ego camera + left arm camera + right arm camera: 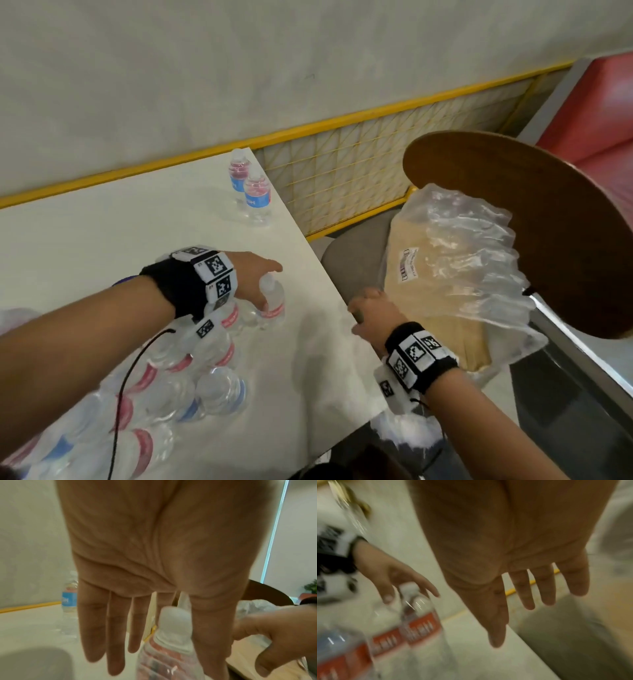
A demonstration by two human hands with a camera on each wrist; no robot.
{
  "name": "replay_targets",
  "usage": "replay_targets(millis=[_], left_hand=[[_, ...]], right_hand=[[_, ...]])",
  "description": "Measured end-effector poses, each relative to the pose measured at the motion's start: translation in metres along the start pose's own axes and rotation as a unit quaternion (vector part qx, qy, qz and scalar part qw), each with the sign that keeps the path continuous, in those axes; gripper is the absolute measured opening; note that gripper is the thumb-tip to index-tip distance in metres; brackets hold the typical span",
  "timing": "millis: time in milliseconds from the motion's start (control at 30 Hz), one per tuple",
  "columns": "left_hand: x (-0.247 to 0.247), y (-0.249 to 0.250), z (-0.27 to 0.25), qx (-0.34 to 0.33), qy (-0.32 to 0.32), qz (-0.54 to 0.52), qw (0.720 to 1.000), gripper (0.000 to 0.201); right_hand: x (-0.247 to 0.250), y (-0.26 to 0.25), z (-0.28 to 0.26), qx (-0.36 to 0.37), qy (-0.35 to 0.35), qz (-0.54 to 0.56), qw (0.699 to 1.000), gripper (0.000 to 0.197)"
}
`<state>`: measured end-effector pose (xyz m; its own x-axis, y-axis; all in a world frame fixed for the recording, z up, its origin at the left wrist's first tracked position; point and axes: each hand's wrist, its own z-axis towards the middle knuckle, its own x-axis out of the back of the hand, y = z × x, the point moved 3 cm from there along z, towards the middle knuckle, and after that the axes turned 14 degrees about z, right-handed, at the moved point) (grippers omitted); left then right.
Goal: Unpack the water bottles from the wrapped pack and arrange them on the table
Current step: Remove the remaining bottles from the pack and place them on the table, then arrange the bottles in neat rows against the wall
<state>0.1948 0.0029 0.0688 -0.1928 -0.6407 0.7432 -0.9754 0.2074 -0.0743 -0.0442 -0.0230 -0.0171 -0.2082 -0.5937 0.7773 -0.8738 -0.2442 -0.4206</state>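
Note:
A clear water bottle (274,305) with a red label stands upright at the front of the group of bottles (164,387) on the white table (102,240). My left hand (265,287) reaches down over it with straight fingers. In the left wrist view the bottle's white cap (173,626) sits between my thumb and index finger. My right hand (363,318) hovers at the table's right edge, fingers relaxed and holding nothing; the right wrist view shows its fingers (546,588) spread. Two blue-labelled bottles (257,198) stand at the far right corner.
Beside the table's right edge, crumpled clear plastic wrap (462,257) and a cardboard tray (435,308) lie on a chair with a round wooden back (548,222). A yellow mesh rail (376,154) runs along the wall behind.

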Motion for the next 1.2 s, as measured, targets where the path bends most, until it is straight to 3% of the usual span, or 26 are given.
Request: replay_targets(millis=[167,333,400,533,700,833,1200], left_hand=[[-0.005,-0.037,-0.034,0.02,0.025,-0.018,0.999,0.073],[-0.027,-0.053,-0.053,0.025,-0.01,0.013,1.0,0.055],[-0.03,-0.055,-0.052,0.025,0.005,0.013,1.0,0.051],[-0.026,-0.059,-0.045,0.028,0.048,0.061,0.997,0.025],[-0.02,-0.055,-0.047,0.026,0.091,0.081,0.992,0.019],[-0.024,-0.057,-0.045,0.022,0.101,0.086,0.991,0.025],[-0.024,-0.075,-0.036,0.061,0.142,0.045,0.987,0.03]], right_hand=[[0.028,-0.096,-0.009,0.143,0.038,0.11,0.983,0.041],[0.016,-0.159,0.006,0.166,-0.001,0.083,0.983,0.053],[0.011,-0.171,0.015,0.149,0.003,0.047,0.988,0.047],[0.018,-0.18,0.035,0.14,0.028,-0.003,0.99,0.029],[0.04,-0.179,0.063,0.133,0.049,-0.054,0.988,0.034],[0.059,-0.177,0.091,0.132,0.063,-0.067,0.987,0.048],[0.096,-0.187,0.143,0.141,0.083,-0.096,0.982,0.044]])
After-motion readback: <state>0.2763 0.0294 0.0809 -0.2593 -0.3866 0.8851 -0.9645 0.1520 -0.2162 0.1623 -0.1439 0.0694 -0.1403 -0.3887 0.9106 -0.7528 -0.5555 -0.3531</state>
